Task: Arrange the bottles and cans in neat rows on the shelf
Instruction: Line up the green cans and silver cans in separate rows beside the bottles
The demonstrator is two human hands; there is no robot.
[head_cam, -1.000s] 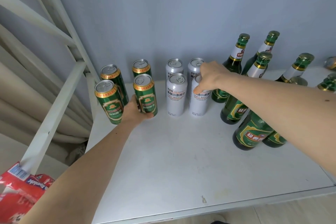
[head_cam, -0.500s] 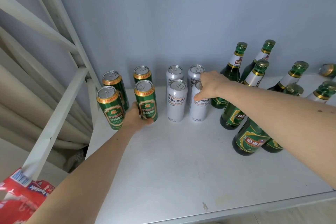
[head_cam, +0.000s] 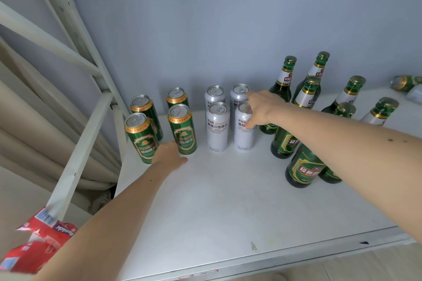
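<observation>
Four green cans stand in two rows at the shelf's back left; the front right one is nearest my left hand. That hand lies low at this can's base, thumb stretched in front of it, between it and the front left green can. Beside them stand four white cans in two rows. My right hand grips the front right white can from above, thumb on its side. Several green bottles stand loosely grouped to the right, partly behind my right forearm.
The white shelf board has bare room in front of the cans. A white metal frame bounds the left side. A red packet hangs at the lower left. A green bottle lies at the far right.
My left hand has slid down from the side of the front right green can to its base. My right hand stays on the front right white can.
</observation>
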